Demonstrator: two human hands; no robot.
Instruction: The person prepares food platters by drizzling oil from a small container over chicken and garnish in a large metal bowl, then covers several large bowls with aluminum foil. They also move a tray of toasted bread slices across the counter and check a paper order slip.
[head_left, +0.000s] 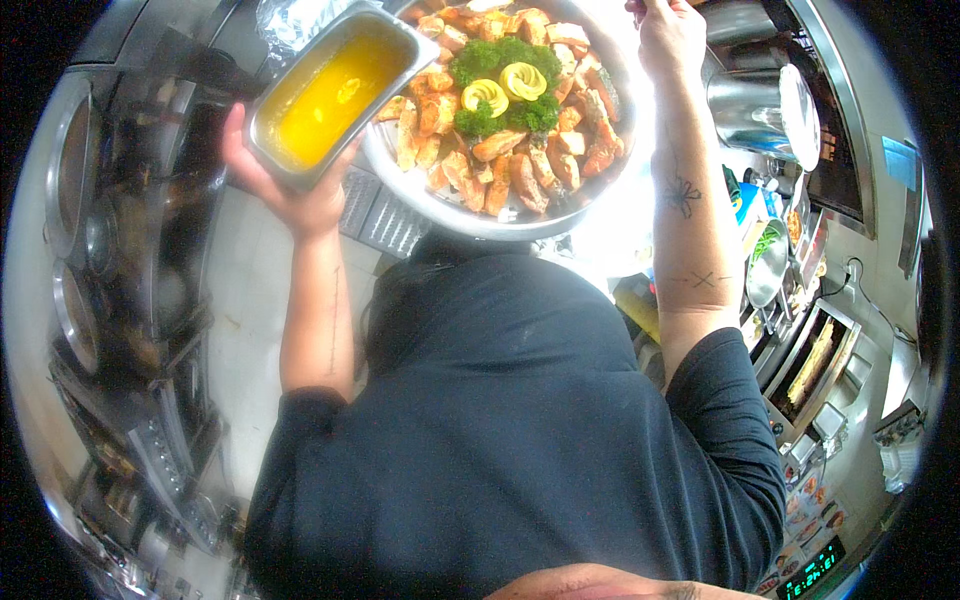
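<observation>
My left hand (300, 196) holds a deep rectangular steel pan (271, 163) from below, tilted beside the platter. A yellow liquid that looks like melted butter (319, 105) lies in it, with a pale piece floating on top. Before me is a large round metal platter (525, 227) of cooked salmon pieces (455, 176). Curly parsley (536, 114) fills its middle, topped by two twisted lemon garnishes (523, 81). My right hand (673, 37) is raised past the platter's right side, its fingers bent together at the top edge. Whether it grips something is cut off from view.
Clear plastic wrap (294, 21) lies behind the steel pan. To the right stand a large metal pot (757, 112), a bowl of green vegetables (766, 259) and a tray with a long food item (814, 367). Metal shelving with pans (75, 180) lines the left.
</observation>
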